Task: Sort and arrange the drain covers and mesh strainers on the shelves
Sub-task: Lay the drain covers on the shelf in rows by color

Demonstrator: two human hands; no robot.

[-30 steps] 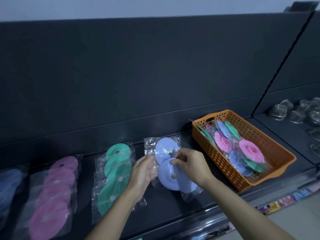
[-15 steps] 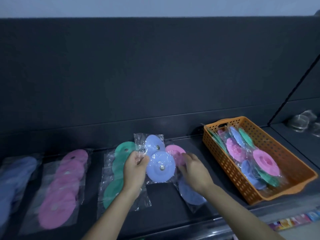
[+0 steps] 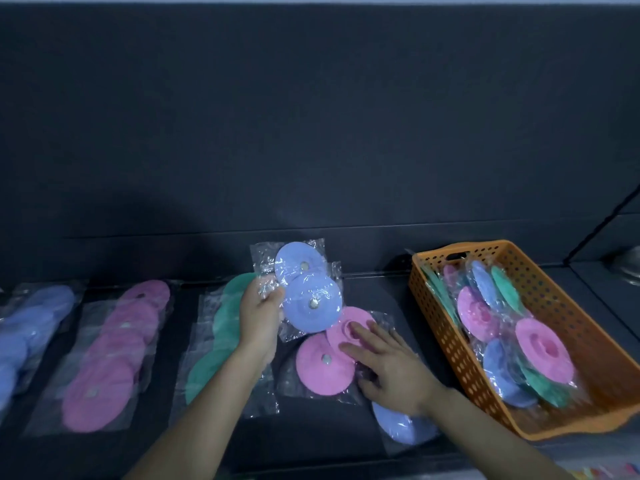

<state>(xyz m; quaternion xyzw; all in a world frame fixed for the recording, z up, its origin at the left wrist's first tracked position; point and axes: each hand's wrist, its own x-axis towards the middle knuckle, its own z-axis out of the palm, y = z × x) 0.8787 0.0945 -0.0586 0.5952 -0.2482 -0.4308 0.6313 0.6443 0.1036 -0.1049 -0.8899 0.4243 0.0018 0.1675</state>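
The left hand point(image 3: 258, 318) pinches bagged blue covers point(image 3: 311, 301); the right hand point(image 3: 391, 368) lays straight fingers point(image 3: 356, 351) on pink covers point(image 3: 322, 370) on the shelf point(image 3: 311, 429).

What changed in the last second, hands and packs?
The left hand lifted the blue pack up off the pile and grips it by its edge. The right hand left the blue pack and now rests flat on the pink pack uncovered beneath. The sorted rows and orange basket are unchanged.
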